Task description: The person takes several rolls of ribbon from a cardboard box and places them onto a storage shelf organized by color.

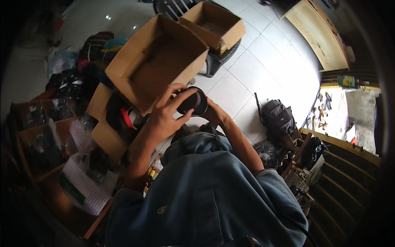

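Note:
A dark, round, cup-like object (192, 101) with a thin shiny rim sits between my hands, in front of my chest; its exact kind is unclear. My left hand (166, 112) grips it from the left, fingers bent over the top and thumb at the near edge. Around its right side curls my right hand (214, 112), whose fingers are mostly hidden behind the object. Just beyond my left hand stands a large open cardboard box (135, 53), with only its bare brown inside showing.
A smaller open carton (234, 31) rests on a black plastic chair (212, 66). At left are wooden shelves (35, 175) with bagged goods, a white perforated basket (88, 197) and another carton (108, 140). On the right lie a dark backpack (278, 117) and assorted clutter beside a metal gate (349, 168).

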`<action>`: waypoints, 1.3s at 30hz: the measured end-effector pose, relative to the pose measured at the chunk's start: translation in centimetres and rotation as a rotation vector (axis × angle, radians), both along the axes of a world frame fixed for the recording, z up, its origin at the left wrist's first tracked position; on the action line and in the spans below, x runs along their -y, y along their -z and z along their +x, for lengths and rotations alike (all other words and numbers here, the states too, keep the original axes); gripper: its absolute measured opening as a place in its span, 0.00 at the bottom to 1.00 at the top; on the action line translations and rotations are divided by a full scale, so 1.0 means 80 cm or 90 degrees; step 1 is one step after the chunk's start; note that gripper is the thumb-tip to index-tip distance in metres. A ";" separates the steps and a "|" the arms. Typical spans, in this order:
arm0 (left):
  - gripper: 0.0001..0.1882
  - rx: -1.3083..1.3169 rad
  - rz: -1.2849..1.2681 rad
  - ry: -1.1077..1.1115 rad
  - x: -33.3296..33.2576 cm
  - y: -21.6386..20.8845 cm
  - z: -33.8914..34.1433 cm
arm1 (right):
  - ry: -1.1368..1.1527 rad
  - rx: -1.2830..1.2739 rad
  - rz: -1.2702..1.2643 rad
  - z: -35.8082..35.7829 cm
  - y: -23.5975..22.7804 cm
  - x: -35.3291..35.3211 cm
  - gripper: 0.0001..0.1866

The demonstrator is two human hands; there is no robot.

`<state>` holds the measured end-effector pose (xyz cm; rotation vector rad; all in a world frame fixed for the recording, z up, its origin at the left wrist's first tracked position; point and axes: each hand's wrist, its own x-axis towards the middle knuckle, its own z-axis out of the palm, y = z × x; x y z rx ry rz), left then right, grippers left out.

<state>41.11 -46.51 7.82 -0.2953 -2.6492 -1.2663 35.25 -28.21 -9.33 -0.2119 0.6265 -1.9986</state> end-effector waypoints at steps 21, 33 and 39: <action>0.75 -0.098 0.372 0.212 -0.332 0.156 -0.323 | 0.338 -0.071 0.198 -0.232 -0.080 -0.322 0.44; 0.54 -0.208 0.453 0.142 -0.441 0.090 -0.607 | 0.316 -0.063 0.334 -0.492 -0.176 -0.386 0.47; 0.53 -0.226 0.473 0.106 -0.474 0.069 -0.741 | 0.316 -0.117 0.317 -0.630 -0.184 -0.415 0.46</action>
